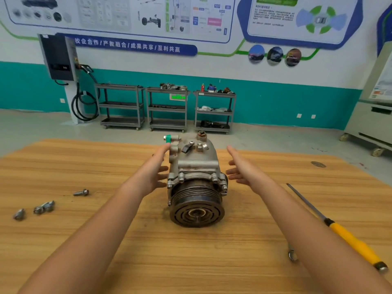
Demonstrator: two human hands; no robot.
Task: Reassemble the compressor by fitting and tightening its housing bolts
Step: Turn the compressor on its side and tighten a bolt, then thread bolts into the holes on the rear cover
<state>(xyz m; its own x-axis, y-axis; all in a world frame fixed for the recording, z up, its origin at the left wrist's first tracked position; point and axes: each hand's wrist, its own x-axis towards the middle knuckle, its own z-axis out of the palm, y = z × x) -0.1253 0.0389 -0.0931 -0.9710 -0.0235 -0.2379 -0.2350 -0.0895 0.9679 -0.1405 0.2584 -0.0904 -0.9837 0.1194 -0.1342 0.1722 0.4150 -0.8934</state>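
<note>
A grey metal compressor (196, 179) lies on its side in the middle of the wooden table (191, 251), its dark grooved pulley facing me. Several bolts sit in the housing flange behind the pulley. My left hand (153, 172) is held beside its left flank, fingers straight, fingertips close to the housing. My right hand (240, 168) hovers at its right flank, fingers straight and a little apart from the metal. Neither hand holds anything. A loose bolt (81, 192) and two more metal fasteners (44, 207) (19, 214) lie at the left of the table.
A yellow-handled screwdriver (347, 236) lies diagonally at the right of the table, with a small wrench end (292, 254) near it. Three grey shelf carts (167, 109) stand against the far teal wall. A white cabinet on wheels (373, 119) stands at the right.
</note>
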